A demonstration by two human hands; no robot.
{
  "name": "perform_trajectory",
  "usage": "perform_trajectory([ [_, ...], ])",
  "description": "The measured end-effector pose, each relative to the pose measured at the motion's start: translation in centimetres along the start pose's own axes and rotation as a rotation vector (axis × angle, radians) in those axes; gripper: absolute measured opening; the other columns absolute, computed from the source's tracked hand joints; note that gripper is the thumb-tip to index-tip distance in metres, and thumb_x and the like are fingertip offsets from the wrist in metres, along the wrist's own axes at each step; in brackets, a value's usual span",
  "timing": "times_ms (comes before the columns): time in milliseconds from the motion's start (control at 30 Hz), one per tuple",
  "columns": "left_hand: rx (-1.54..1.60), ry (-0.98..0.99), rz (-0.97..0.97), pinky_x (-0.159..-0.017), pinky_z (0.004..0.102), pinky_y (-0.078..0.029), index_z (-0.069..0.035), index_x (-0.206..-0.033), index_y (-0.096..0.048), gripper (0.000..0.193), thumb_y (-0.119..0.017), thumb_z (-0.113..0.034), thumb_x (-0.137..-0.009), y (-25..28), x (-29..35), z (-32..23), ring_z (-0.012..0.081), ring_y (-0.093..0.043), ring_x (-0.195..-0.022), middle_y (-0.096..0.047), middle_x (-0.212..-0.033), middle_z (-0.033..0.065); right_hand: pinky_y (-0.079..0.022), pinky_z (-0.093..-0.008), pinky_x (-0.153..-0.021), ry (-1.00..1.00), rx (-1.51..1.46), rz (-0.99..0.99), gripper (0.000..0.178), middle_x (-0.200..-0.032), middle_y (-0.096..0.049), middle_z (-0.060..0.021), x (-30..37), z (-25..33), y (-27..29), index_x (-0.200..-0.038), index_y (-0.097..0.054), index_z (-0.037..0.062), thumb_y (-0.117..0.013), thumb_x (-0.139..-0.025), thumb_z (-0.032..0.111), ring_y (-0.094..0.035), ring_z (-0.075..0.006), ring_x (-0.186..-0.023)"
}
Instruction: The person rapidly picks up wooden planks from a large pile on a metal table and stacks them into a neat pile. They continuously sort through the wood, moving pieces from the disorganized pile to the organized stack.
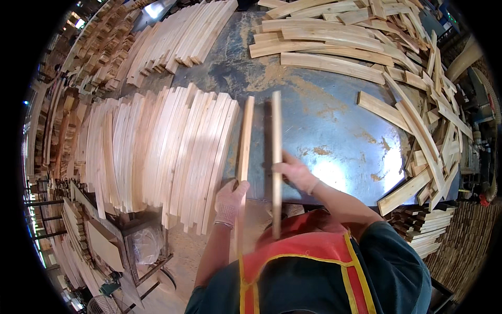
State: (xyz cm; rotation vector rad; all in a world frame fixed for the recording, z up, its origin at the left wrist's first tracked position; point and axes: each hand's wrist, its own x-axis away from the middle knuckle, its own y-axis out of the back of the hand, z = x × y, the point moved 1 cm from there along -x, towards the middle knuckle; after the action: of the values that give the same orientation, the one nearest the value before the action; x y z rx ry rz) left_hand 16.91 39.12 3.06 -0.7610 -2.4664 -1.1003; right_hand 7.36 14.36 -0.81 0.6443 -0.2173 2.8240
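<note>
My left hand point(230, 201), in a pale knit glove, is closed around a long narrow wooden slat point(246, 138) that points away from me. To its right, my right hand point(297, 171), gloved too, grips a second wooden slat point(276, 131) near its middle. That one is slightly blurred and runs roughly parallel to the first, with a gap between them. Just left of the left-hand slat lies a long row of pale wooden slats point(180, 152) set side by side, their near ends jutting past the table's edge.
A metal table point(314, 125) with patches of sawdust lies under the wood. Loose boards point(334, 63) are heaped at the far right and down the right side. Another row of slats point(188, 36) sits at the far left. A metal-framed stand point(130, 246) is at the lower left.
</note>
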Motion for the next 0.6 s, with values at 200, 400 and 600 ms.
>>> perform_trajectory([
  [200,-0.744,-0.548,-0.469,-0.114,0.0533,-0.043,-0.008,-0.146,-0.060,0.065,-0.078,-0.037,-0.091,0.5,-0.1,-1.1,0.0397,-0.052,-0.140,-0.060,-0.145,0.0197,-0.053,-0.0435,-0.100,0.266,0.479,0.291,0.057,-0.125,-0.073,-0.0228,-9.4,0.3,-9.0,-0.128,-0.068,0.0022,-0.067,-0.089,0.043,-0.069,-0.0393,-0.118],
  [400,-0.635,-0.454,-0.391,-0.119,0.0578,-0.038,-0.005,-0.154,-0.052,0.086,-0.085,-0.031,-0.079,-2.4,3.9,-2.5,0.0442,-0.048,-0.142,-0.051,-0.155,0.0222,-0.052,-0.0474,-0.094,0.300,0.562,-0.077,0.044,-0.119,-0.071,-0.0207,-3.8,5.5,7.5,-0.117,-0.068,0.0076,-0.068,-0.087,0.039,-0.067,-0.0393,-0.111],
  [600,-0.671,-0.546,-0.185,-0.121,0.0546,-0.037,-0.002,-0.157,-0.048,0.088,-0.084,-0.028,-0.081,-8.0,4.5,-4.6,0.0442,-0.046,-0.145,-0.049,-0.158,0.0242,-0.053,-0.0451,-0.107,-0.280,1.343,-0.970,0.081,-0.135,-0.066,-0.0177,11.3,8.5,42.6,-0.149,-0.053,0.0065,-0.082,-0.082,0.043,-0.063,-0.0317,-0.130],
])
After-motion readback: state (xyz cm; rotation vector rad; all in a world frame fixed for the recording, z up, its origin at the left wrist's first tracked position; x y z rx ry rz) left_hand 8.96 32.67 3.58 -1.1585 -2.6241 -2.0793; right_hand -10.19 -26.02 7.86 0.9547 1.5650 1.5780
